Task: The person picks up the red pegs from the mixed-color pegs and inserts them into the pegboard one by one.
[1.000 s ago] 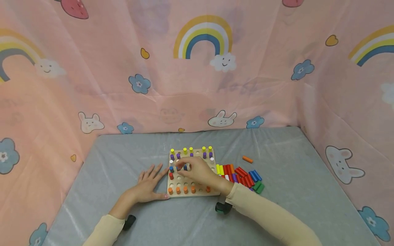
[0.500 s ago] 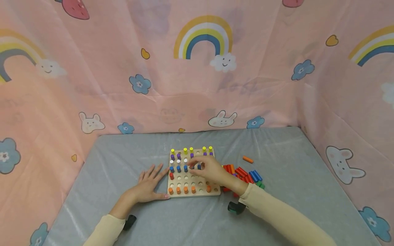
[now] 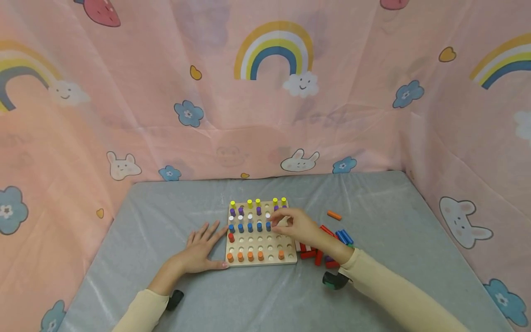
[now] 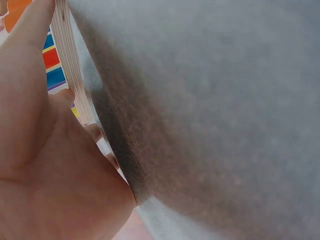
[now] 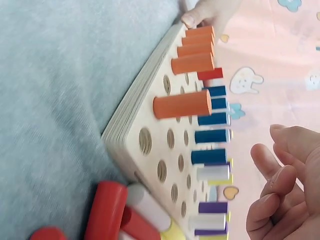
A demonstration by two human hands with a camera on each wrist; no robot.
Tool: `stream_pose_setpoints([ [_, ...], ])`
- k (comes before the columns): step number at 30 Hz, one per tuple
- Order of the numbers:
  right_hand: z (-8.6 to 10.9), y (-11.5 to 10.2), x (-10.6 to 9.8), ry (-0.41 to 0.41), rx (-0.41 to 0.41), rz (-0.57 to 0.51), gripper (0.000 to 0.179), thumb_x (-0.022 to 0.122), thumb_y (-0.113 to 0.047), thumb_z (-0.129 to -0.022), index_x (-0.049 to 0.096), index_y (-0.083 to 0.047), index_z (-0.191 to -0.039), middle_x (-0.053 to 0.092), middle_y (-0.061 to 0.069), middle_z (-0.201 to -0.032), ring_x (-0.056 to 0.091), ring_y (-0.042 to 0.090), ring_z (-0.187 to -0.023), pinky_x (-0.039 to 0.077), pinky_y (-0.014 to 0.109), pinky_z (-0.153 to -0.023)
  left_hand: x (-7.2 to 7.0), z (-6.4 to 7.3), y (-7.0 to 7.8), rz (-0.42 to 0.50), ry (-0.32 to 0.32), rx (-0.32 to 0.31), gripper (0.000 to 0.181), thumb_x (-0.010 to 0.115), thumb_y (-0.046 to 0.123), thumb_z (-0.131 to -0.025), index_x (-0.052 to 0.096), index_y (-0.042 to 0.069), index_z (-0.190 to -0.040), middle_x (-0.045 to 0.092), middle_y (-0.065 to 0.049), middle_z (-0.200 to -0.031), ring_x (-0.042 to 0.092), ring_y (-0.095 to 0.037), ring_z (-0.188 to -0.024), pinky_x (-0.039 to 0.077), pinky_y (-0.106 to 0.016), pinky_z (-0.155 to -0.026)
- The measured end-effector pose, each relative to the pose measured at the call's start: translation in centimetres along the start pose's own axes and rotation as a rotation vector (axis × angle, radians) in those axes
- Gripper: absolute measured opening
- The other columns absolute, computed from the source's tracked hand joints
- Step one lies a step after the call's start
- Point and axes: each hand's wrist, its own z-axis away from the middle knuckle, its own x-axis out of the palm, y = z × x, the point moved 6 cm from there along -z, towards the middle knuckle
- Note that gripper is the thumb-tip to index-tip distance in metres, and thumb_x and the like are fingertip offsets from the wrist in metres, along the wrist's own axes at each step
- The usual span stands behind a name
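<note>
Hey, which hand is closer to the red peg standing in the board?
Left. The left hand rests along the left edge of the board, just beside the red peg; the right hand is over the board's opposite side.

Pegboard (image 3: 255, 245) in all three views

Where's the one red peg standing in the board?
In the head view, the red peg stands at the left edge of the wooden pegboard, between the leftmost blue peg and leftmost orange peg, right of the left hand.
</note>
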Motion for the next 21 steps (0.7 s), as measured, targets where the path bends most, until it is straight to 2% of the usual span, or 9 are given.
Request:
stream_pose_setpoints([
  [4,0.8,0.7,-1.0,0.018,-0.006,0.021,0.023,0.073,-0.017,-0.090,0.072,-0.010,-0.111,0.071,0.002,-0.095,0.049,0.017,-0.073,0.037,0.020,-0.059,-0.1,0.1,0.1,0.030,0.005,0.018,0.101,0.072,0.061,-0.080,0.022,0.021,-0.159,0.012,-0.019,-0.167,0.007,-0.051,-0.151,0.005,-0.076,-0.113],
  [7,1.3,1.1,-1.8,0.038,-0.010,0.022,0.024,0.073,-0.017,-0.090,0.071,-0.008,-0.112,0.072,0.003,-0.096,0.049,0.016,-0.069,0.037,0.019,-0.057,0.2,0.0,-0.3,0.054,0.033,0.038,0.102,0.072,0.063,-0.079,0.023,0.024,-0.159,0.014,-0.019,-0.166,0.007,-0.052,-0.150,0.004,-0.077,-0.112],
  [12,2.3,1.9,-3.1,0.057,0.014,0.055,0.025,0.073,-0.018,-0.090,0.071,-0.008,-0.113,0.072,0.003,-0.095,0.046,0.013,-0.062,0.037,0.020,-0.054,0.5,-0.1,-0.6,0.032,0.031,0.019,0.102,0.073,0.061,-0.079,0.022,0.024,-0.159,0.012,-0.016,-0.167,0.006,-0.049,-0.152,0.005,-0.076,-0.113],
  [17,3.1,2.9,-4.3,0.086,0.040,0.113,0.026,0.073,-0.017,-0.090,0.071,-0.009,-0.114,0.072,0.002,-0.096,0.051,0.015,-0.066,0.040,0.020,-0.055,-0.2,0.2,0.4,-0.004,0.003,0.006,0.100,0.075,0.056,-0.081,0.023,0.019,-0.159,0.013,-0.019,-0.166,0.008,-0.051,-0.151,0.008,-0.077,-0.113],
  [21,3.7,3.9,-5.3,0.119,0.024,0.132,0.025,0.073,-0.015,-0.089,0.071,-0.006,-0.113,0.073,0.003,-0.095,0.055,0.015,-0.072,0.041,0.020,-0.057,-0.3,0.1,0.4,0.004,0.015,0.019,0.100,0.075,0.056,-0.081,0.024,0.018,-0.159,0.014,-0.020,-0.166,0.009,-0.052,-0.150,0.008,-0.077,-0.112],
])
